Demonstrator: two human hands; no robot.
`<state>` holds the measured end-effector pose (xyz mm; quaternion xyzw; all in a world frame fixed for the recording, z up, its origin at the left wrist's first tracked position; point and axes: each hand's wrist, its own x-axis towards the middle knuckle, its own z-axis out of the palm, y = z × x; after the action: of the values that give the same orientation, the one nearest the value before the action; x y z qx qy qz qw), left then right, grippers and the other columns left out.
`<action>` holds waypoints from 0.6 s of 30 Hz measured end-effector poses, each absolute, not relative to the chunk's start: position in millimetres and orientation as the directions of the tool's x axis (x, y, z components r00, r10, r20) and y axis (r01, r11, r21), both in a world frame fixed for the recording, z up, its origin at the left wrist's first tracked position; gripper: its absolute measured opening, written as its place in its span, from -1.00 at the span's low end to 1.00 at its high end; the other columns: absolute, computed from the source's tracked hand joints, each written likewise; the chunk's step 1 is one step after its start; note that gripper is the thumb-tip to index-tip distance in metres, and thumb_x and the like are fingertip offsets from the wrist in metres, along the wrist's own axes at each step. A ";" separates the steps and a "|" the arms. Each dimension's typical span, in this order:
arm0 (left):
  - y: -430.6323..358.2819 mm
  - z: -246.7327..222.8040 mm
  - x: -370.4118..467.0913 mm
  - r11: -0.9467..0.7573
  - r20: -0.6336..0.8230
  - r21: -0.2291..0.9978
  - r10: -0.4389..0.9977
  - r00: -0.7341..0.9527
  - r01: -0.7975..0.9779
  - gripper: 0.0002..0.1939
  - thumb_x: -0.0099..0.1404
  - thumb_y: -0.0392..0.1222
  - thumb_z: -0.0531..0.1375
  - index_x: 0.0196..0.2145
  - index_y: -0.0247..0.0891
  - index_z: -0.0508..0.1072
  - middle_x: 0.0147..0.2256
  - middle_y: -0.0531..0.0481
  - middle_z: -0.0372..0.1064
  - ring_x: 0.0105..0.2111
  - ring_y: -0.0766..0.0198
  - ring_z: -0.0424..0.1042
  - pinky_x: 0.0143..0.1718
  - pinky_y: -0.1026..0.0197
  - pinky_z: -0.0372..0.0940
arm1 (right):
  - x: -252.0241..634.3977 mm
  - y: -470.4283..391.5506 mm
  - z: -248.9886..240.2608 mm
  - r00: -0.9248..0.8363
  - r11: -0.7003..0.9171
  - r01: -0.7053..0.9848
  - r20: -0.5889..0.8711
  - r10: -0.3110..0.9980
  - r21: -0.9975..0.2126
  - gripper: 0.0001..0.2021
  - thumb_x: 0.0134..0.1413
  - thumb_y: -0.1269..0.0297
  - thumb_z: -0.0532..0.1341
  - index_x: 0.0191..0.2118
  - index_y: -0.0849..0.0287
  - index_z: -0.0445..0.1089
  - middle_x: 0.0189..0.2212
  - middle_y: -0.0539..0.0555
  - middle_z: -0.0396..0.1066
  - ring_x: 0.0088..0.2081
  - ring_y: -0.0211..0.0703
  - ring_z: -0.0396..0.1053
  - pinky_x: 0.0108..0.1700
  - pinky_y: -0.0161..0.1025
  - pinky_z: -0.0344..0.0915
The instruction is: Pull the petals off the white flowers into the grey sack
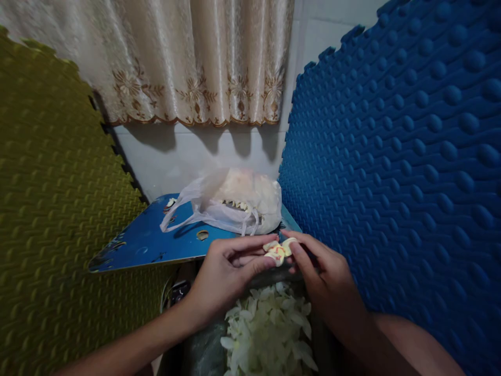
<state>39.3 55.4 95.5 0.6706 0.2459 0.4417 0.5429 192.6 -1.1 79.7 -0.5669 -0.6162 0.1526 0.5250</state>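
Observation:
Between my two hands is a small pale-yellow flower point(279, 250) with an orange-red tint at its centre. My left hand point(230, 266) pinches its left side between thumb and fingers. On the right, my right hand point(323, 263) grips a petal of the same flower with thumb and fingertips. Directly below the hands lies a heap of white flowers point(270, 326), resting on something dark and greenish like a plastic bag point(207, 342). Beyond the hands, a translucent white plastic bag point(250, 193) lies on its side with its mouth open, and pale flower pieces show inside.
A blue tabletop point(156, 240) with printed pictures and a hole supports the bag. A small white piece point(171, 202) lies at its far left. Foam mats stand as walls, yellow-green point(58, 198) at left and blue point(399, 156) at right. A beige curtain point(195, 57) hangs behind.

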 end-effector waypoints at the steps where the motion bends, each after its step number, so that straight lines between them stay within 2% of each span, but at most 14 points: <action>1: 55.9 94.9 38.7 -0.234 0.296 0.955 0.806 0.513 -0.184 -0.73 0.04 -0.38 0.30 -0.24 -0.25 0.54 -0.28 -0.02 0.53 -0.30 0.14 0.54 -0.25 0.17 0.48 | 193.7 -1.3 80.1 0.168 0.349 0.567 0.520 0.838 -0.746 -0.76 0.20 0.28 0.06 -0.09 0.07 0.41 -0.20 0.07 0.45 -0.19 -0.10 0.39 -0.17 -0.23 0.26; 3: 59.2 93.0 37.2 -0.171 0.261 0.961 0.815 0.517 -0.217 -0.72 0.05 -0.38 0.30 -0.22 -0.26 0.54 -0.27 -0.03 0.53 -0.28 0.14 0.53 -0.19 0.15 0.45 | 194.6 -1.9 80.4 0.086 0.426 0.565 0.563 0.822 -0.707 -0.70 0.20 0.34 0.05 0.01 0.03 0.37 -0.11 0.05 0.42 -0.11 -0.10 0.35 -0.11 -0.22 0.26; 6: 66.9 90.4 34.2 -0.161 0.241 0.966 0.845 0.477 -0.202 -0.72 0.06 -0.34 0.30 -0.20 -0.29 0.52 -0.27 -0.07 0.54 -0.25 0.15 0.52 -0.16 0.14 0.43 | 194.0 -2.2 80.9 0.004 0.485 0.462 0.549 0.836 -0.742 -0.65 0.22 0.34 0.03 0.09 -0.04 0.29 -0.06 0.04 0.38 -0.08 -0.11 0.34 -0.13 -0.23 0.30; 9: 69.3 89.7 33.3 -0.197 0.259 0.964 0.847 0.464 -0.180 -0.73 0.07 -0.32 0.30 -0.20 -0.31 0.52 -0.26 -0.09 0.53 -0.29 0.17 0.53 -0.21 0.19 0.44 | 192.5 -0.1 81.7 0.052 0.447 0.320 0.487 0.872 -0.835 -0.70 0.18 0.29 0.09 0.01 -0.04 0.38 -0.13 0.04 0.42 -0.21 -0.16 0.39 -0.19 -0.25 0.34; 12: 62.7 90.5 35.9 -0.346 0.375 0.927 0.831 0.411 -0.146 -0.79 0.06 -0.35 0.30 -0.28 -0.29 0.55 -0.26 -0.07 0.53 -0.32 0.22 0.52 -0.29 0.27 0.44 | 190.4 1.9 82.9 0.130 0.309 0.036 0.311 0.942 -0.950 -0.79 0.02 0.26 0.25 -0.17 0.02 0.51 -0.20 0.04 0.46 -0.32 -0.21 0.41 -0.26 -0.28 0.38; 15: 54.3 91.2 38.8 -0.607 0.586 0.793 0.738 0.334 -0.050 -0.81 0.06 -0.37 0.31 -0.30 -0.25 0.57 -0.36 -0.03 0.53 -0.37 0.27 0.49 -0.36 0.31 0.40 | 188.1 0.3 85.6 0.062 0.104 -0.264 0.091 0.994 -0.959 -0.75 -0.08 0.28 0.33 -0.19 0.10 0.51 -0.24 0.06 0.50 -0.25 -0.17 0.45 -0.13 -0.22 0.36; 18: 54.1 88.5 39.3 -0.845 0.794 0.534 0.492 0.356 -0.023 -0.76 0.10 -0.42 0.28 -0.24 -0.24 0.54 -0.41 -0.03 0.51 -0.38 0.28 0.45 -0.33 0.25 0.36 | 187.0 -2.9 87.7 -0.036 -0.031 -0.411 -0.018 0.999 -0.911 -0.67 -0.08 0.29 0.34 -0.12 0.15 0.47 -0.33 0.08 0.54 -0.24 -0.15 0.47 -0.03 -0.15 0.30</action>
<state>39.3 54.1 88.5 0.7892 0.1487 0.5475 0.2352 187.0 -2.9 87.7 -0.3821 -0.3851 0.6079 0.5798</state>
